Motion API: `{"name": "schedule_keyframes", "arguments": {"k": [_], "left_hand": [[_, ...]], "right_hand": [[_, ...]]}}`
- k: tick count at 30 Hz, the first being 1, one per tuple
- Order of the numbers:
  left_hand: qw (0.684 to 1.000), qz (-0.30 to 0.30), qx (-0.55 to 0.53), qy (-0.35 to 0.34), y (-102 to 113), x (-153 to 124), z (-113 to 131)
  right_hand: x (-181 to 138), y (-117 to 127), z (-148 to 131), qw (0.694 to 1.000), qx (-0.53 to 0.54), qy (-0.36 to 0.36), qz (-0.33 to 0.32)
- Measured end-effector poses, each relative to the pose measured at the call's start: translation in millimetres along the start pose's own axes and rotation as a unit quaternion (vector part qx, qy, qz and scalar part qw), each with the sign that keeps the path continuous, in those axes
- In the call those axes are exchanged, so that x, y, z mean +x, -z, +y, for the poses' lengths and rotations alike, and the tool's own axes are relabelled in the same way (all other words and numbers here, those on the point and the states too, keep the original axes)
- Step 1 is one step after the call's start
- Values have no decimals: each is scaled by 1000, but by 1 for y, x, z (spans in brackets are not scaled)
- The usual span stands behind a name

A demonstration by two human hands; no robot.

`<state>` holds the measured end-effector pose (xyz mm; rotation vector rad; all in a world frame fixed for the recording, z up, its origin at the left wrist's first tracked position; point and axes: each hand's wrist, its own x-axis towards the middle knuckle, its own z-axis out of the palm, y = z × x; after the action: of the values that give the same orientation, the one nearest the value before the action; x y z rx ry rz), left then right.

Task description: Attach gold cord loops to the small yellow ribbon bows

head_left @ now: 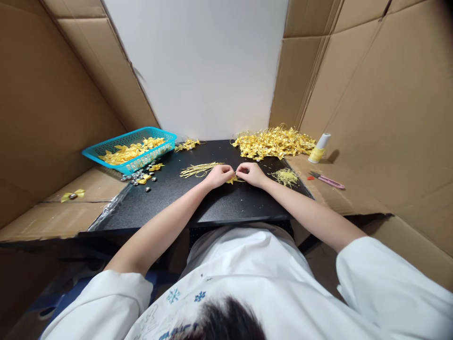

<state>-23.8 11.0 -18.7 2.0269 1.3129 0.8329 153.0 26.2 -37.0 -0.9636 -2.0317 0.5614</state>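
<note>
My left hand (220,176) and my right hand (252,174) meet over the middle of the black table, fingertips almost touching. Both are closed in a pinch. Between and just below the fingers shows a small yellow ribbon bow (231,180), partly covered by them. A thin strand runs from it beneath my right hand; exactly where each fingertip grips is too small to make out. Close to my left hand lies a bundle of gold ties (198,169). To the right of my right hand is a little heap of yellow cut ends (286,177).
A turquoise basket (170,137) of yellow bows stands at the left, with silver beads (136,177) before it. At the back right is a large pile of yellow bows (274,142). Beside it stand a white cone (323,140) and pink-handled snips (331,182). Cardboard walls (382,104) flank the black table (159,208).
</note>
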Motion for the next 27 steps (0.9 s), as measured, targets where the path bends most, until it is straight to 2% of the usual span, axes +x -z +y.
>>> {"name": "schedule_keyframes", "arguments": {"k": [10, 27], "left_hand": [[998, -30, 13, -45, -2, 1, 0], [995, -78, 14, -59, 0, 1, -3]], "right_hand": [[0, 1, -1, 1000, 18, -9, -6], [-2, 2, -4, 1000, 13, -7, 15]]}}
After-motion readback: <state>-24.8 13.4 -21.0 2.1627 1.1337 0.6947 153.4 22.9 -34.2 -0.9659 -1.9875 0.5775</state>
